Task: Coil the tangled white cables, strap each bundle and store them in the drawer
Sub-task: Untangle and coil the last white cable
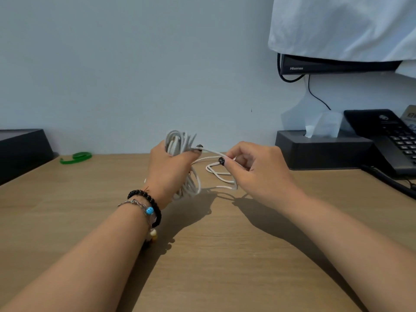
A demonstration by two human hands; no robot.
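My left hand (168, 167) grips a coil of white cable (177, 141) held upright above the wooden desk (202, 244); its loops stick out above the fingers and hang below the palm. A free strand runs from the coil to my right hand (254, 170), which pinches it between thumb and fingers. Loose white cable loops (219, 176) hang from that hand down to the desk. A green strap (76, 157) lies curled at the back left of the desk, apart from both hands. No drawer is in view.
A black box (20, 149) stands at the left edge. At the back right are a dark tissue box (322, 149) and a black desk phone (387, 136) with its cord. A cloth-covered monitor (333, 65) hangs above them against the wall.
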